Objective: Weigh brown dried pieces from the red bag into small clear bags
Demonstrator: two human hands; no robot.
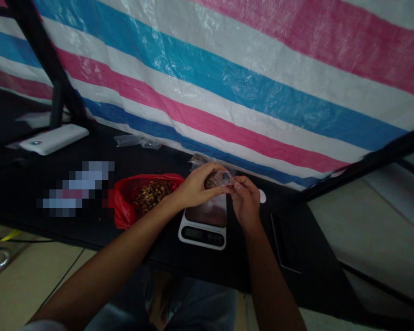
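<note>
Plastic, thin and clear, makes up the small pouch point(225, 178), pinched between both hands directly above the scale point(204, 228). The left hand point(193, 188) cups it from the side and top. The right hand point(245, 202) nips its edge with the fingertips, a grip that seems meant to keep the mouth steady. Just beside the scale, the red bag point(123, 209) lies with its mouth rolled wide, its brown pieces point(153, 192) exposed within easy reach. Fingers hide most of the pouch; something dark shows inside, but I cannot tell what. The scale's display is unreadable in the dim light, and a patch of the dark surface point(152, 156) is blurred out.
</note>
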